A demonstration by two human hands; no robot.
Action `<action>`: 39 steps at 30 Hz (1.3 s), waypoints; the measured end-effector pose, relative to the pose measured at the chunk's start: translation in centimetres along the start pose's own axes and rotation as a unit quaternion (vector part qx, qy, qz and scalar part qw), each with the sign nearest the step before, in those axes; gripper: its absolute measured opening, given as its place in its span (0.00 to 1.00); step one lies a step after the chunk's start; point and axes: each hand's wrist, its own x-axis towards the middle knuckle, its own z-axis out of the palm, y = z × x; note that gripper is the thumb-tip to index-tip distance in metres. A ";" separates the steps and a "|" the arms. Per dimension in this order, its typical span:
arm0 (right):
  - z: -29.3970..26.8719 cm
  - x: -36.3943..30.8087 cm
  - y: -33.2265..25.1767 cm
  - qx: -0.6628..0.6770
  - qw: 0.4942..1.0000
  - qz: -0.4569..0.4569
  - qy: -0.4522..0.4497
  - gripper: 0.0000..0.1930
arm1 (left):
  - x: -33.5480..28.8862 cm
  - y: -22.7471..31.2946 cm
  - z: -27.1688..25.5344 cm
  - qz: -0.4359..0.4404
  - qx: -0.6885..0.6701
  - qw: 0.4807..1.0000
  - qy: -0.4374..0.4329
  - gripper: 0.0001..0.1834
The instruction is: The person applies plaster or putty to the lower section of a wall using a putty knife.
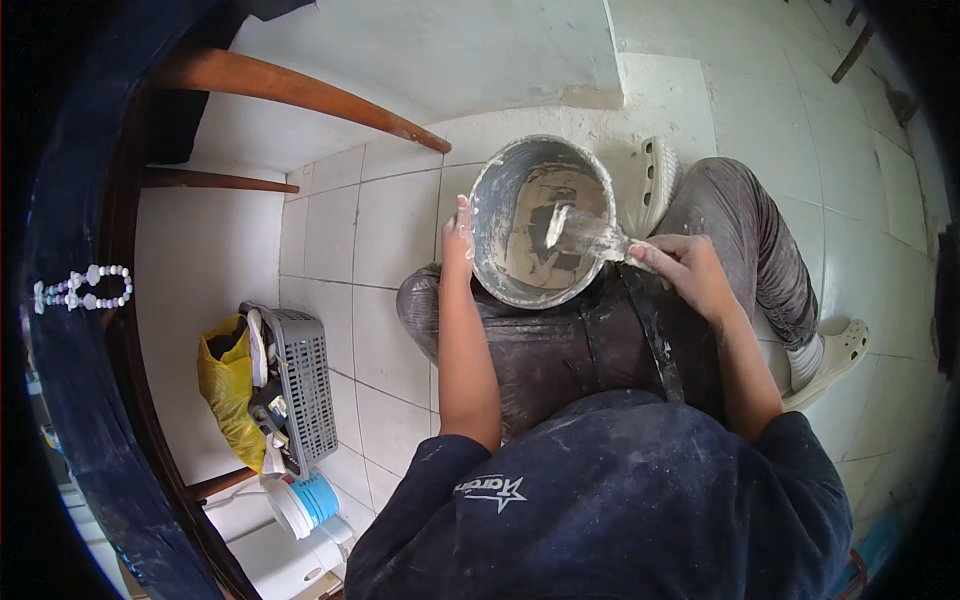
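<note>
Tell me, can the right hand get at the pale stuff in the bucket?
Probably yes: the bucket is open on top, and the right hand holds a scraper that reaches over the opening, toward the pale stuff. The left hand touches the bucket's side, out of the way.

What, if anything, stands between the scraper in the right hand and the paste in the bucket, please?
Nothing visible does: the scraper in the right hand reaches over the rim of the bucket, with the paste below. The left hand is at the bucket's outer left side, clear of that path.
</note>
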 end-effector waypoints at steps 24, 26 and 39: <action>-7.2 -3.6 -2.3 0.079 0.960 0.163 0.211 0.24 | 3.1 -1.3 1.3 -0.004 0.093 0.993 0.078 0.49; -5.8 -1.9 -2.8 0.126 0.931 0.173 0.297 0.25 | -0.9 2.5 3.6 0.063 0.146 0.981 0.110 0.45; -1.4 12.0 3.0 0.076 0.988 -0.110 0.073 0.17 | -8.3 2.9 0.1 0.156 0.115 0.981 0.020 0.26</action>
